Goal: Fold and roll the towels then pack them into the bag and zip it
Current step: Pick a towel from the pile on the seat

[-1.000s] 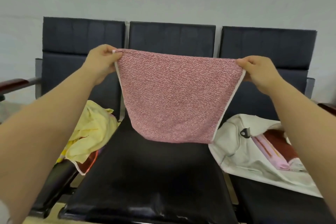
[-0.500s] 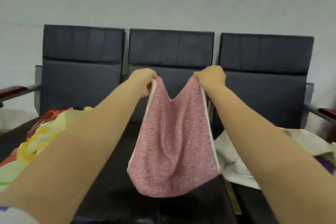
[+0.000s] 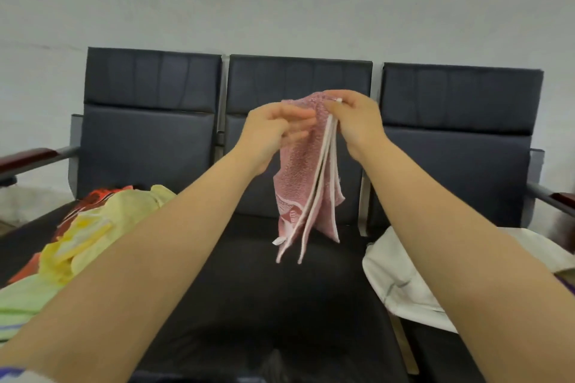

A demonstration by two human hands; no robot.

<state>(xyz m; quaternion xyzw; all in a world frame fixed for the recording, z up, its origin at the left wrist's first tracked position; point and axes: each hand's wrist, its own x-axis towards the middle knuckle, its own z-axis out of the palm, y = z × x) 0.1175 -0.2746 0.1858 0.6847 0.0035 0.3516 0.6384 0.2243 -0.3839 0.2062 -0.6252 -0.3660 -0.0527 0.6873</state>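
Both hands meet in front of the middle backrest, holding a pink towel up in the air. The right hand pinches the towel's top between thumb and fingertips, where its white-trimmed edges are gathered together. The left hand is just beside it, its fingers lying against the upper left side of the cloth with the thumb above them. Blur there hides whether they pinch the cloth or only touch it.

From that grip the towel hangs straight down in several narrow layers. Its white hems run side by side as long strips, and its lowest corners dangle over the middle seat without touching it. The folded side faces left and the loose hems face right.

On the left seat lies a loose heap of other towels: a yellow towel on top, a red-orange cloth behind it and a light green towel at the near edge. On the right seat a white bag lies slumped, its left edge reaching the gap between the seats; the right forearm covers much of it. A wooden armrest ends the black three-seat bench at the left, and another armrest ends it at the right.

Directly under the towel the dark middle cushion is bare from backrest to front edge, bounded by the heap on one side and the bag on the other. Both forearms cross the near corners of that seat.
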